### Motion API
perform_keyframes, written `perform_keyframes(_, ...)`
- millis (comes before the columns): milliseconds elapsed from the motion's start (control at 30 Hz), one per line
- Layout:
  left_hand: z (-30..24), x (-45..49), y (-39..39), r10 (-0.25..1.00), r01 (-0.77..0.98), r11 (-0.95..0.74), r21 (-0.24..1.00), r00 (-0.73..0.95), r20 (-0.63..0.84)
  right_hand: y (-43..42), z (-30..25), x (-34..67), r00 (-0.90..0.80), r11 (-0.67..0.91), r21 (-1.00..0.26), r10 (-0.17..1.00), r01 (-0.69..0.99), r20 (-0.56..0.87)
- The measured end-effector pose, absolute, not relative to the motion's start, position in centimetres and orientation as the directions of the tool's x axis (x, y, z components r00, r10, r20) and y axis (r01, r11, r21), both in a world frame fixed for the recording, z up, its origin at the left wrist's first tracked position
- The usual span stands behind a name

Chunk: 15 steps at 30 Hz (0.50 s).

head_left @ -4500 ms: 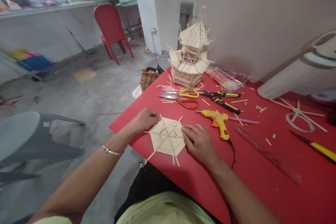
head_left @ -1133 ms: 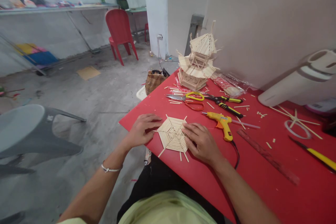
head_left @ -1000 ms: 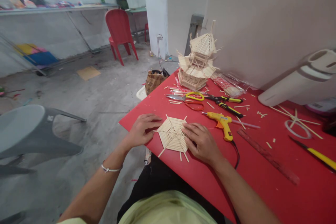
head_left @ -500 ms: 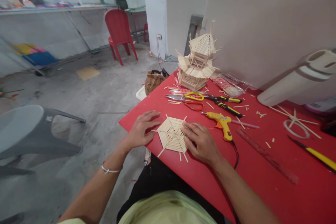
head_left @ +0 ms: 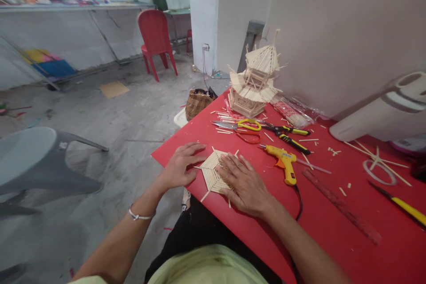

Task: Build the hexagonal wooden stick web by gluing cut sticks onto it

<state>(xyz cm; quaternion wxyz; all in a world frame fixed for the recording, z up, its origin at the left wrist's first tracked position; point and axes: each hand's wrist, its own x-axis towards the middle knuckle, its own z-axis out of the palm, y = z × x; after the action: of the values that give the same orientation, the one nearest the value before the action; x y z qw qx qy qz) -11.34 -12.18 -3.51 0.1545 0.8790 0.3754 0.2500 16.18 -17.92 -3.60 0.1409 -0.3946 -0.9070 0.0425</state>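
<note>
A flat hexagonal panel of thin wooden sticks point(head_left: 209, 174), laid in a web pattern, rests on the red table point(head_left: 266, 235) near its front-left corner. My right hand point(head_left: 244, 182) lies flat over the panel's right half, fingers stretched out, hiding that side. At the panel's left edge, my left hand point(head_left: 183, 164) touches the table with its fingers spread, close to a protruding stick end. To the right of my right hand lies a yellow glue gun point(head_left: 282, 162), its nozzle pointing left.
Behind the panel lie scissors point(head_left: 242, 128) and black-yellow pliers point(head_left: 289, 135). A stick-built pagoda point(head_left: 254, 80) stands at the back. A red ruler point(head_left: 339, 204), a craft knife point(head_left: 399, 202), a tape ring point(head_left: 379, 173) and a cardboard tube point(head_left: 376, 111) occupy the right side.
My right hand has slid left from the panel's right edge onto its middle and flattened there. My left hand has stayed nearly in place. The view has shifted slightly.
</note>
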Motion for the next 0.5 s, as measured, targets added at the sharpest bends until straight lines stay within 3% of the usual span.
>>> perform_keyframes(500, -3.14, -11.16, -12.15, 0.739, 0.561, -0.663, 0.497, 0.599, 0.309, -17.26, -3.65, 15.40, -0.678, 0.689, -0.217, 0.723, 0.692, 0.135)
